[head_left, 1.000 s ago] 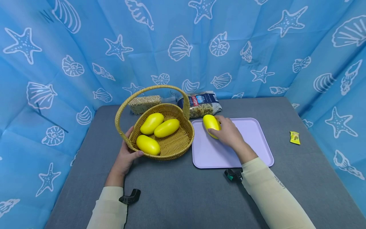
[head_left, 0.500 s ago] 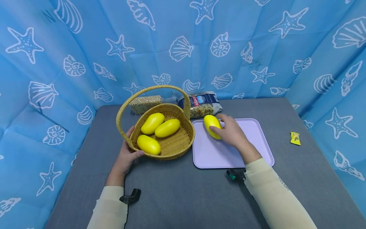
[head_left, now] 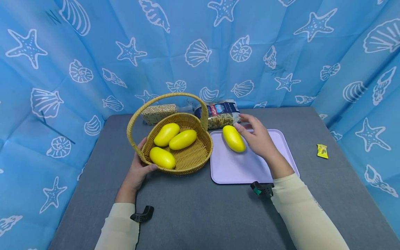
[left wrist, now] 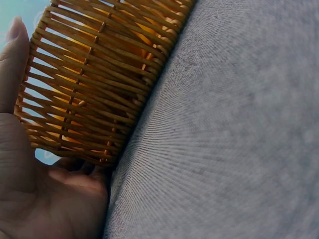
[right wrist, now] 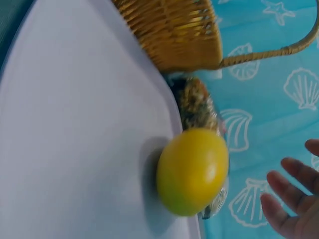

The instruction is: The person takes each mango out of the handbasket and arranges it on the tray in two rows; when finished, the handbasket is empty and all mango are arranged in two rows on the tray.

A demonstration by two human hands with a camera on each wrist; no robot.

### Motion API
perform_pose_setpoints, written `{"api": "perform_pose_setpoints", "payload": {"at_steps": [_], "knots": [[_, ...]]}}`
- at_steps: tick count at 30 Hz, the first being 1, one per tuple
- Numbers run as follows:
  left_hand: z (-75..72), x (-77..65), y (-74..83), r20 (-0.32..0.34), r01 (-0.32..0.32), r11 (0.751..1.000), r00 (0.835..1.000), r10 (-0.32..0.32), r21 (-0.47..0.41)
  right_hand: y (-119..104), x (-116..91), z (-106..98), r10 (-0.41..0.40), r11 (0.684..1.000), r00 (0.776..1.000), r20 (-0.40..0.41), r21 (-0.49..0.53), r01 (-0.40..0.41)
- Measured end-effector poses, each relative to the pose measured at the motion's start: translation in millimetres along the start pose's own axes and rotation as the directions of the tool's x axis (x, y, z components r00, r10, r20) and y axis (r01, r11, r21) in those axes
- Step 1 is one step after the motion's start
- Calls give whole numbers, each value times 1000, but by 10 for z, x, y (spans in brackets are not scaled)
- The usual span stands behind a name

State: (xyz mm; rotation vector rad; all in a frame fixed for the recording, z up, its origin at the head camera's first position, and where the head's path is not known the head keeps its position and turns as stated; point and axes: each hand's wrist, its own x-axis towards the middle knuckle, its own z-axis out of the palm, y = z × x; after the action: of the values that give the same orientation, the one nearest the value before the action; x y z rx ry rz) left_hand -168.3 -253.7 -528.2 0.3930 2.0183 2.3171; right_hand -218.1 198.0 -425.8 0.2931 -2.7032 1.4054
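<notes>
My left hand (head_left: 137,175) holds the left side of a wicker basket (head_left: 192,158), its thumb over the rim and its other fingers round the outer wall. Inside the basket lie three yellow mangoes (head_left: 182,140). Another mango (head_left: 234,139) rests on a lilac tray (head_left: 229,172) to the basket's right. My right hand (head_left: 258,140) is just right of that mango, fingers spread and holding nothing. In the right wrist view a gap shows between the mango (right wrist: 192,172) and the fingers (right wrist: 286,189). The left wrist view shows the basket's woven wall (left wrist: 94,74) standing on the grey cloth.
Behind the basket stand a bag of pale grains (head_left: 158,114) and a blue-labelled pasta bag (head_left: 220,114). A small yellow packet (head_left: 322,150) lies at the right of the grey table (head_left: 193,215). A blue shell-print curtain (head_left: 175,52) closes off the back and sides.
My right hand has let go of the mango on the tray and moved up and right, its fingers opening. The left hand and basket have stayed in place.
</notes>
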Motion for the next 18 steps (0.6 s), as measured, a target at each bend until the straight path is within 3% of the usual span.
{"api": "perform_pose_setpoints", "payload": {"at_steps": [3, 6, 12, 15, 18], "knots": [[2, -3, 0, -4, 5, 1000, 1000, -5, 5, -65, -19, 5, -43, 992, 999, -10, 115, 43], [3, -3, -2, -5, 8, 1000, 1000, -8, 5, -143, -39, 12, -71, 962, 997, 17, 266, 64], [8, 0, 3, 0, 2, 1000, 1000, -2, 2, -273, -80, 71, -148, 837, 982, 119, 544, 60], [0, 1, -3, -5, 7, 1000, 1000, -7, 4, -331, -101, 141, -205, 769, 966, 160, 636, 58], [-7, 3, -6, -12, 15, 1000, 1000, -14, 8, -388, -116, 229, -251, 726, 948, 196, 685, 50]]}}
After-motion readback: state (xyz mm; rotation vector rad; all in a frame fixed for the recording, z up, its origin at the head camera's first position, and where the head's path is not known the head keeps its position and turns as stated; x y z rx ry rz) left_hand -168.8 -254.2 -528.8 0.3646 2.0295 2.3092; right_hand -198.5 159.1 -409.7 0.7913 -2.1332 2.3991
